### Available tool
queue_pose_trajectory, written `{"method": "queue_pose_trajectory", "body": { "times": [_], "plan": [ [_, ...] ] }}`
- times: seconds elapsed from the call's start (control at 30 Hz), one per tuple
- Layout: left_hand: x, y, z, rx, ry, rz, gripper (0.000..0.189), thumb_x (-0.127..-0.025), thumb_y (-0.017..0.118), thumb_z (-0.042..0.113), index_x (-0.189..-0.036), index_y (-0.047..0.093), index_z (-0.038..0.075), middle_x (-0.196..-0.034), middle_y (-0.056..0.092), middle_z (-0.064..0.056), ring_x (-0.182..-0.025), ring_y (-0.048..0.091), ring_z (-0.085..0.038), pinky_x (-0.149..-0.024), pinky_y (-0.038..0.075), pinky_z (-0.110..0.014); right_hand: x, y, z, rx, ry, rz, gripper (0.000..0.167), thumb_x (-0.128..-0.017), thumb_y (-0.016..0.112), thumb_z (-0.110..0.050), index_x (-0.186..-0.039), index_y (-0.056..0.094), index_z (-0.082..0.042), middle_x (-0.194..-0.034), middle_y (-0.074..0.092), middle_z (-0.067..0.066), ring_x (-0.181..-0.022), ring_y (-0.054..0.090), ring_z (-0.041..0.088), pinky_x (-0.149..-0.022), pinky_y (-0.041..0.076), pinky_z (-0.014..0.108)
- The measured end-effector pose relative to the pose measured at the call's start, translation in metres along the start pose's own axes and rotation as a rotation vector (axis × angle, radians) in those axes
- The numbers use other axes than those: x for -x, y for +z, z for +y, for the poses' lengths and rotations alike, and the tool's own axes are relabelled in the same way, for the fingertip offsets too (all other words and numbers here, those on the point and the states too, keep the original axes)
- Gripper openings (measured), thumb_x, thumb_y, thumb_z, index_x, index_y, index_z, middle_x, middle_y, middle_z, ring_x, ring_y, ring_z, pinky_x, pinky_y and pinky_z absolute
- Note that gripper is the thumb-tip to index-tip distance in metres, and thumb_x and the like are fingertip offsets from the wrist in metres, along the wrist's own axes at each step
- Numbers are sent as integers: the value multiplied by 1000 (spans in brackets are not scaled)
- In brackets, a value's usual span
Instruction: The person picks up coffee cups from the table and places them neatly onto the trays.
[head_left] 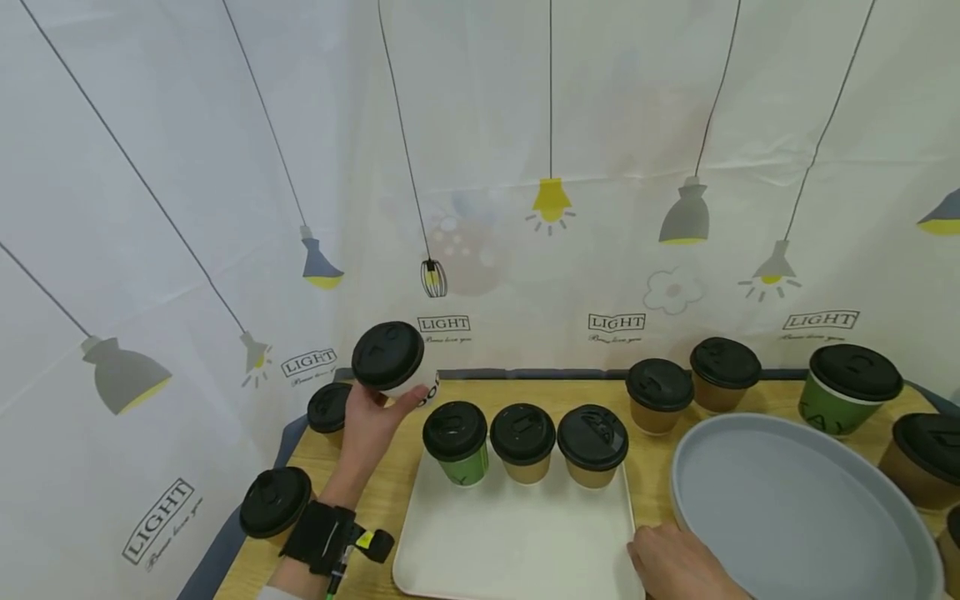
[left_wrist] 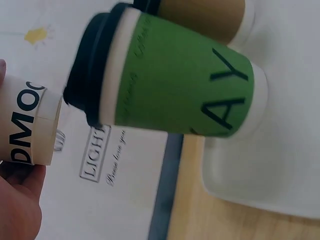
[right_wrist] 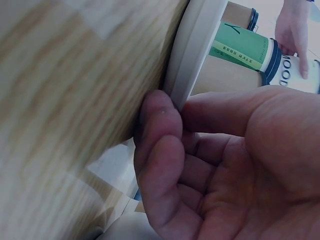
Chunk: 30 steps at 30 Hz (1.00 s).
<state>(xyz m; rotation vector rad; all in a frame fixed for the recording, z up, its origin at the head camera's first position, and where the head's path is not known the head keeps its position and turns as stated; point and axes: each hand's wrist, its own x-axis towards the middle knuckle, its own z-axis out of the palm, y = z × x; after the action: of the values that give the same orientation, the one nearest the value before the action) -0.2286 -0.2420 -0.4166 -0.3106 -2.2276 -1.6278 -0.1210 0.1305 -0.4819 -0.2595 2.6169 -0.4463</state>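
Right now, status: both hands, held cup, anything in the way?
Left hand holding lidded white cup aloft. Right hand pinching white tray by its rim. Three lidded cups occupy tray's far side.

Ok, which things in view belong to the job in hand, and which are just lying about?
Likely in the job:
White paper cup, held in the left hand
White rectangular tray, pinched by the right hand
Green-sleeved cup and two brown cups on that tray

Seemingly lying about:
Grey round tray
Green cup behind it
Brown cups around it
Black-lidded cups at left
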Motion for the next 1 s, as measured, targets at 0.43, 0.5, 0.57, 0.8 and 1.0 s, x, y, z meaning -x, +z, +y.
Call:
{"method": "queue_pose_trajectory", "body": {
  "times": [0.43,0.5,0.57,0.8,1.0],
  "plan": [
    [24,33,47,-78,206,-52,71,-77,88,0,-141,59,8,-132,67,-9,-121,63,-22,-98,54,-45,1,2,-1,-22,-32,105,25,-96,68,-8,-71,65,-6,-62,56,3,-56,50,19,-56,48,41],
    [31,40,51,-75,195,-66,69,-76,89,1,-139,61,9,-129,69,-9,-118,65,-22,-95,56,-45,0,3,0,-27,-29,91,26,-96,68,-8,-71,65,-6,-61,55,3,-56,49,18,-56,46,39],
    [39,48,55,-56,183,-95,72,-74,91,1,-139,60,9,-129,69,-9,-117,65,-23,-96,56,-46,-1,3,0,-34,-16,71,27,-97,67,-8,-71,65,-6,-61,55,3,-56,47,18,-56,45,37],
    [62,74,60,16,209,-251,78,-71,94,7,-141,60,16,-133,67,-3,-121,63,-21,-103,52,-48,-9,3,0,-10,51,14,25,-98,66,-9,-74,67,-7,-64,56,5,-58,50,20,-58,46,37],
    [85,97,50,133,45,-445,78,-78,92,14,-145,55,29,-141,62,7,-131,57,-18,-114,41,-50,-6,3,-4,-31,69,-4,27,-100,67,-12,-73,67,-7,-62,55,4,-56,46,18,-56,43,33]
  ]
}}
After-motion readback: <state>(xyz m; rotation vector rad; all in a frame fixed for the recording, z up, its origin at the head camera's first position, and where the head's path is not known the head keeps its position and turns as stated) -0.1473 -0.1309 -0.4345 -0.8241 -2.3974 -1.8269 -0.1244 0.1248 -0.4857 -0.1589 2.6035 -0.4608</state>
